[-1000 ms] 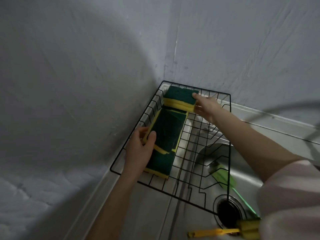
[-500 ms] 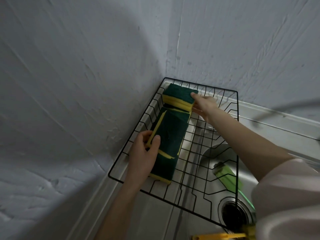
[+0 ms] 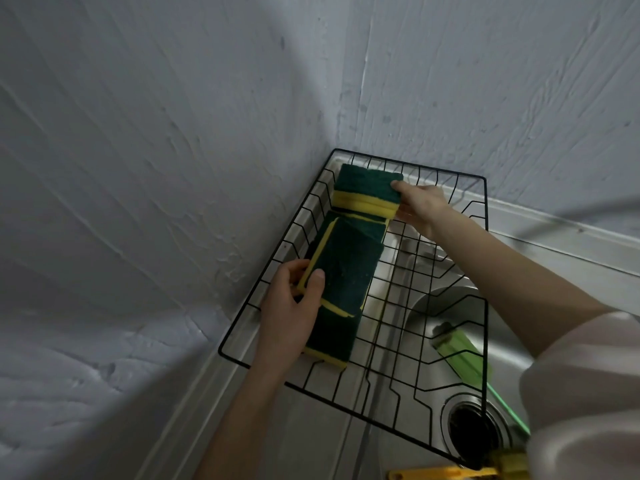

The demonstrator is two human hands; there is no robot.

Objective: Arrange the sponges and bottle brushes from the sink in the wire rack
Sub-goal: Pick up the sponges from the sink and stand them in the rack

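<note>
A black wire rack [image 3: 485, 258] sits over the steel sink in the wall corner. Several green-and-yellow sponges lie in a row along its left side. My left hand [image 3: 294, 313] grips the tilted middle sponge [image 3: 343, 271] by its left edge, thumb on top. My right hand [image 3: 420, 207] holds the far sponge stack [image 3: 367, 194] at its right end. A further sponge [image 3: 332, 341] lies flat at the near end of the row. Below the rack, a green bottle brush [image 3: 460, 351] lies in the sink basin, and a yellow brush [image 3: 450, 472] shows at the bottom edge.
Two textured white walls meet right behind the rack. The sink drain [image 3: 474, 434] is at the lower right under the rack's corner. The steel sink rim [image 3: 554, 233] runs along the right wall. My pale sleeve [image 3: 585, 393] covers the lower right.
The camera has moved slightly closer and shifted, so the rack sits lower in view. Both hands keep their holds on the sponges; the sponges have barely moved.
</note>
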